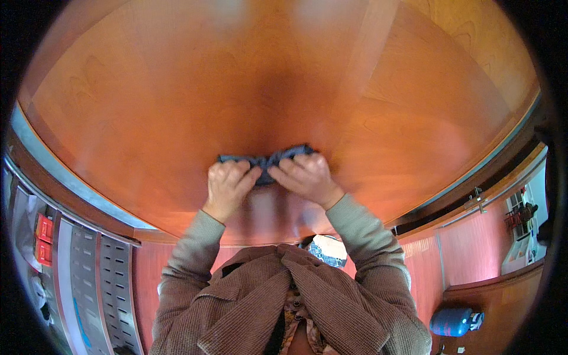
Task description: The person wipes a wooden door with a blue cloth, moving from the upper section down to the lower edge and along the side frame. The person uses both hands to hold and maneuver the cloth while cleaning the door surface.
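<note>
My left hand (230, 182) grips the left end of a dark blue cloth (265, 176). The cloth's other end is bunched in my right hand (308, 177). Both hands are close together with thumbs turned inward, and the fabric sags and creases between them. Behind it spreads a broad, glossy wooden panel (284, 102) with an orange-brown finish. Whether the cloth touches the wood cannot be told from this angle. My fingers cover much of the cloth's ends.
Slotted metal shelving (116, 284) stands at the left, with red boxes (44, 239) near it. A blue gas cylinder (450, 322) is at the lower right. Metal latch hardware (478, 199) sits on the right frame. A printed round item (327, 250) shows beside my body, above the reddish floor (148, 284).
</note>
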Available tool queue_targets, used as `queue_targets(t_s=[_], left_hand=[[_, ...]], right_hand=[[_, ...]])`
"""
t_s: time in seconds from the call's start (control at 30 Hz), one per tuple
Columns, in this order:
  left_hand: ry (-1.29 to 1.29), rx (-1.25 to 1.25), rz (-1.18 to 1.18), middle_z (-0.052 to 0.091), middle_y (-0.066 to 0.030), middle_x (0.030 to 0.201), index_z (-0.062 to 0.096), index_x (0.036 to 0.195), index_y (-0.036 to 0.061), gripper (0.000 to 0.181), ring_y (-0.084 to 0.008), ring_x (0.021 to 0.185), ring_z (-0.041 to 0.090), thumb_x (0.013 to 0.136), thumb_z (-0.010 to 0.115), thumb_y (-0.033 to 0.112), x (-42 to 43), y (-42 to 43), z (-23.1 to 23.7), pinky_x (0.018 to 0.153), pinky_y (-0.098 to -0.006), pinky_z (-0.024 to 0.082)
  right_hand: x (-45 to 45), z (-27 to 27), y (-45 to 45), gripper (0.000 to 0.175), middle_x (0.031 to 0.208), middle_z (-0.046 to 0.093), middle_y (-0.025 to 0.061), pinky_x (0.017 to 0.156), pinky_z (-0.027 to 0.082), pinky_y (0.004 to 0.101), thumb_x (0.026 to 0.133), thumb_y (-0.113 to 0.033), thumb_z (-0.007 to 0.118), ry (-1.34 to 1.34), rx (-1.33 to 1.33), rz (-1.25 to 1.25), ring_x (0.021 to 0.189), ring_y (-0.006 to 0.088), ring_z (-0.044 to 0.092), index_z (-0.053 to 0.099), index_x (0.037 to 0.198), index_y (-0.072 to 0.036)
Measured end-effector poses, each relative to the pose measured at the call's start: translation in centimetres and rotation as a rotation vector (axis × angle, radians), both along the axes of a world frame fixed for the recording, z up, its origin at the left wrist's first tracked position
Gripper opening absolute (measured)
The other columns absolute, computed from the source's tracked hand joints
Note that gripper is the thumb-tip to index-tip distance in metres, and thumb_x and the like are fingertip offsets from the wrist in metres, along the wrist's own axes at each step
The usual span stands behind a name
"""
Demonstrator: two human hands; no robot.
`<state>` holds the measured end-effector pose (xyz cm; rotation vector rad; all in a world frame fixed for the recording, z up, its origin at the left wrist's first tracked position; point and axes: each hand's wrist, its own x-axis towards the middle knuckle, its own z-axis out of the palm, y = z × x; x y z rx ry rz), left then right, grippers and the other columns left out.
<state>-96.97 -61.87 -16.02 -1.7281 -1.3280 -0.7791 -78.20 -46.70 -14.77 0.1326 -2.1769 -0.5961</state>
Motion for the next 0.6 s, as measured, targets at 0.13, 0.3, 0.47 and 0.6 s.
queue_targets(t_s=[0.13,0.3,0.47,0.6], left_hand=[[0.027,0.202,0.091,0.055,-0.0018,0.100,0.073,0.108,0.0198,0.033,-0.0226,0.093,0.055,0.076,0.067,0.014,-1.2,0.9,8.5,0.078,-0.0384,0.044],[0.037,0.359,0.122,0.056,-0.0020,0.098,0.072,0.110,0.0191,0.035,-0.0223,0.095,0.056,0.078,0.066,0.005,-2.0,1.8,13.6,0.082,-0.0374,0.042],[-0.029,0.340,0.136,0.055,-0.0043,0.100,0.068,0.113,0.0185,0.037,-0.0247,0.094,0.055,0.079,0.069,0.005,-1.9,1.3,6.5,0.083,-0.0392,0.039],[-0.088,0.159,0.093,0.055,-0.0081,0.098,0.063,0.110,0.0136,0.040,-0.0290,0.087,0.053,0.072,0.065,0.004,-0.9,0.6,-1.3,0.070,-0.0440,0.038]], right_hand=[[-1.7,8.5,0.4,0.041,0.106,0.058,-0.0010,0.071,0.044,0.0356,0.076,-0.020,0.063,0.307,0.004,0.044,0.090,0.0199,0.052,0.071,0.116,-0.020],[-4.6,12.9,-0.7,0.037,0.097,0.059,-0.0011,0.058,0.043,0.0324,0.073,-0.018,0.064,0.516,0.040,0.113,0.075,0.0183,0.051,0.072,0.109,-0.016],[-4.2,7.6,-1.3,0.036,0.097,0.060,-0.0035,0.056,0.043,0.0311,0.077,-0.024,0.064,0.250,-0.081,0.122,0.075,0.0158,0.053,0.068,0.112,-0.018],[-2.3,0.7,-0.8,0.034,0.106,0.057,-0.0084,0.064,0.042,0.0298,0.081,-0.025,0.063,0.154,-0.018,0.036,0.090,0.0128,0.052,0.067,0.114,-0.024]])
